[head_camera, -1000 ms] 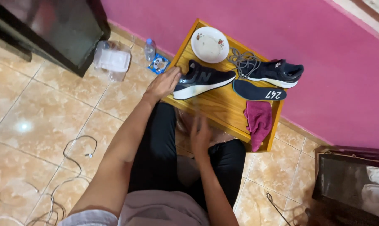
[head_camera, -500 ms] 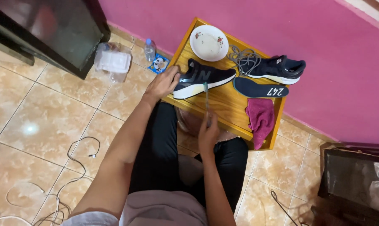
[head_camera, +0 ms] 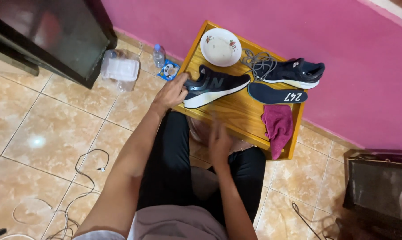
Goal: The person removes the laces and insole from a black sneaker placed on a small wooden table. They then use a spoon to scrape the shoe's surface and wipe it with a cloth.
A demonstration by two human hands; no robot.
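Left hand (head_camera: 172, 93) fingers hold the heel of the dark sneaker (head_camera: 216, 84) on the wooden tabletop (head_camera: 236, 113) at upper centre, while the blurred right hand (head_camera: 219, 143), whose fingers I cannot tell, might let the shoe slide toward the bowl (head_camera: 220, 46).

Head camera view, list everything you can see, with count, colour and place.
table: 1, yellow wood, against the pink wall
shoe: 1, dark with white sole, table's near left
second shoe: 1, dark, table's far right
laces: 1 bundle, grey, beside second shoe
insole: 1, dark, table's right
plate: 1, white, table's far end
cloth: 1, magenta, over table's right edge
bottle: 1, clear, floor
plastic container: 1, clear, floor
cable: white, floor
left hand: on shoe's heel
right hand: blurred, above lap
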